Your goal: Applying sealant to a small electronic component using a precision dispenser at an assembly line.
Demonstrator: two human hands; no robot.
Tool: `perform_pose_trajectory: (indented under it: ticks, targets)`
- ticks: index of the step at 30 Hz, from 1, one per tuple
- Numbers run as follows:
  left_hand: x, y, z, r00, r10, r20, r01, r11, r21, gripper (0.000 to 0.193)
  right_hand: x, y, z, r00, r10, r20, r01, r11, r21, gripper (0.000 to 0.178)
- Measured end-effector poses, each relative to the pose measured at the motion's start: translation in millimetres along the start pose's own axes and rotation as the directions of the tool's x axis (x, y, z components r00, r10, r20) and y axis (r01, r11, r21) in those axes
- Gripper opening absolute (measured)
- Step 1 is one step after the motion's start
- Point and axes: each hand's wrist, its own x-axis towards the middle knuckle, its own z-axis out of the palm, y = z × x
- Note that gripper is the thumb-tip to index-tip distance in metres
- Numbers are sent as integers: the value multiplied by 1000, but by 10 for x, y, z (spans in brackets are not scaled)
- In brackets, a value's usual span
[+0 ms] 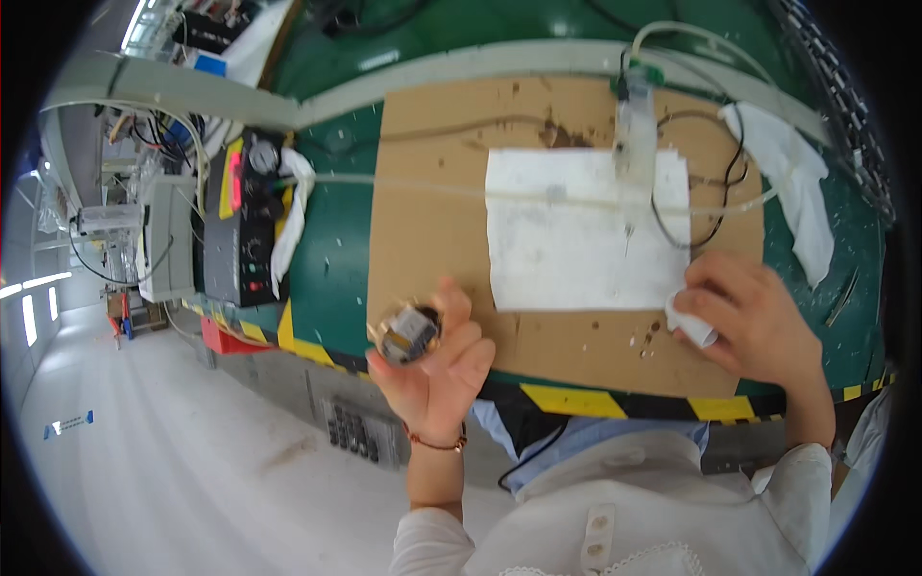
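At the near edge of the cardboard sheet [432, 230], just off its left corner, we hold a small round part [406, 333] up in our left hand [437, 370]. The fingers [471, 350] curl round it from the right and below, the thumb rising behind it, so it sits pinched at the fingertips with its flat face turned up toward us; it is round, so we can name no long axis for it. What its silver and dark middle is made of we cannot tell.

Across the sheet's near right corner our right hand [754, 326] rests with its fingers pressed together over a small white wad [691, 322], which pokes out on the side facing the part. The wad lies to the right of the part, well apart from it, and nothing stands between them but bare cardboard with dark specks. The left hand already has the part; the right is the nearer one to the wad.

Farther up the sheet a white cloth [576, 230] lies flat, its near edge just beyond the wad. A clear tube [413, 182] runs across the cloth, and a black wire [687, 226] loops at its right side. Right of the sheet a crumpled rag [797, 182] lies on the green table [331, 259]; left of it stands a black control box [240, 240].
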Motion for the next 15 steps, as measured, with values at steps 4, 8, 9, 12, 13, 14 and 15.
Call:
perform_pose_trajectory:
  ticks: [4, 8, 9, 12, 13, 14, 15]
  targets:
    - [-71, 4, 10, 903, 430, -23, -258, 582, 771, 78, 7, 42, 78, 999, -45, -8, 45, 999, -10, 25]
    - [-73, 32, -72, 805, 534, 258, -239, -106, 965, 80, -91, 19, 43, 998, -57, 16, 56, 997, 46, 22]
    - [-30, -4, -50, 803, 526, 279, -201, -201, 959, 82, -144, 41, 40, 998, -38, 46, 34, 996, 84, 21]
    - [3, -32, -180, 800, 500, 332, -218, -274, 937, 80, -266, 88, 89, 995, -89, 38, 85, 993, 77, 26]
    - [-36, 17, -251, 768, 534, 354, -181, -349, 919, 81, -260, 118, 150, 994, -104, 21, 101, 991, 90, 29]
    - [-40, 200, -453, 741, 463, 486, -321, -391, 862, 76, -206, 168, 241, 990, -120, 75, 110, 986, 127, 35]
    - [-115, -81, -156, 653, 501, 567, -276, -540, 795, 53, -141, 187, 300, 988, -147, 50, 138, 979, 147, 34]
